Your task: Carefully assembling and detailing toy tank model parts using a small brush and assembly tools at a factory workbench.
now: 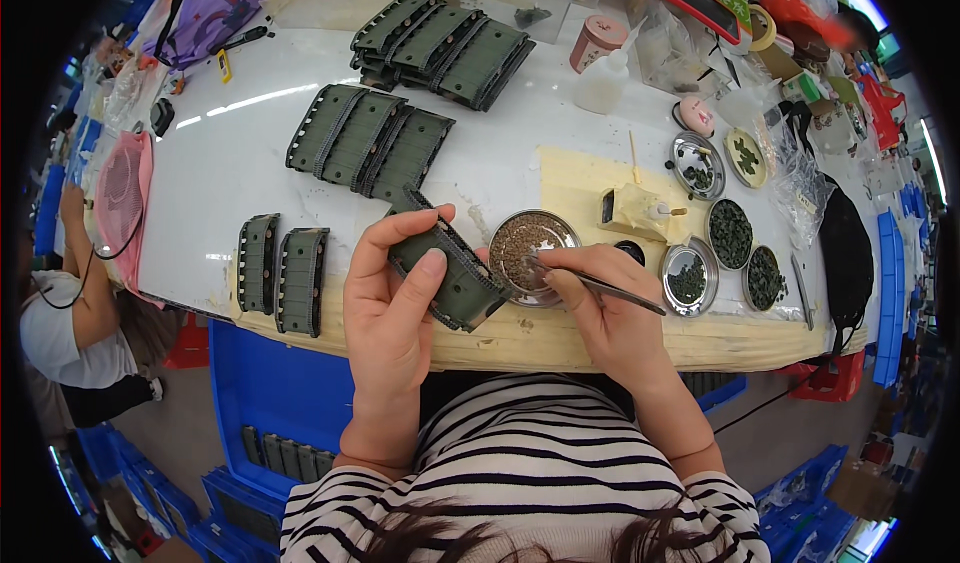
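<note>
Left grip clamped on dark-green ribbed rectangular panel (460, 285), tilted just left of silver-rimmed round dish (533, 212), probably for short reach; right grip (612, 325) clamped on slim grey metal tweezers (632, 299), tips at dish.

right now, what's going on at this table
A person's left hand holds a dark green panel up, tilted. The right hand holds tweezers, their tips over a round dish of brown bits. More green panels lie farther back and to the left; dark green bits sit off to the right.
</note>
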`<act>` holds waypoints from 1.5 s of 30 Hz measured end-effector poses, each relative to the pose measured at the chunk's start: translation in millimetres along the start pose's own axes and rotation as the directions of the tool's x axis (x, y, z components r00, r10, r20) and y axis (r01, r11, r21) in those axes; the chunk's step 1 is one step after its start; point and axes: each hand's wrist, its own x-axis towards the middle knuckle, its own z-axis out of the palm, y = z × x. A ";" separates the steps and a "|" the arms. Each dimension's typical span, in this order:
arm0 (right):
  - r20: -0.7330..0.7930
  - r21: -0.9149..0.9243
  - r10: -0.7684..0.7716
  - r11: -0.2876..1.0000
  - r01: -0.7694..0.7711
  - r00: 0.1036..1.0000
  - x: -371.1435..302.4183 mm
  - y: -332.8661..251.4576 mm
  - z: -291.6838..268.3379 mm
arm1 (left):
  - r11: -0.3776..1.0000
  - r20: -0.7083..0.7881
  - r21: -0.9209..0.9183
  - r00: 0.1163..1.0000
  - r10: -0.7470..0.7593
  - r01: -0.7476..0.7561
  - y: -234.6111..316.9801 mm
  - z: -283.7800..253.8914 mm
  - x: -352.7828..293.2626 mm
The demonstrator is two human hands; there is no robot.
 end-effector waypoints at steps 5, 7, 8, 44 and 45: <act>-0.021 -0.001 -0.009 1.000 0.009 1.000 -0.5 2.1 -0.2 | 1.000 -0.005 0.013 1.000 -0.014 0.014 -1.0 -3.0 0.1; -0.005 0.001 0.007 1.000 -0.007 1.000 -0.3 1.9 0.1 | 1.000 -0.004 0.009 1.000 -0.010 0.010 -1.4 -3.0 0.2; 0.003 0.002 0.014 1.000 -0.014 1.000 -0.2 1.8 0.3 | 1.000 -0.004 0.004 1.000 -0.007 0.007 -1.7 -2.6 0.1; -0.069 0.238 -0.160 0.956 0.172 0.985 -15.0 -14.2 -46.6 | 0.989 0.318 -0.029 0.939 -0.129 0.146 -36.8 39.0 -12.6; -0.070 0.231 -0.160 0.958 0.172 0.985 -15.3 -14.6 -47.2 | 0.989 0.320 -0.031 0.939 -0.130 0.148 -36.8 39.4 -12.8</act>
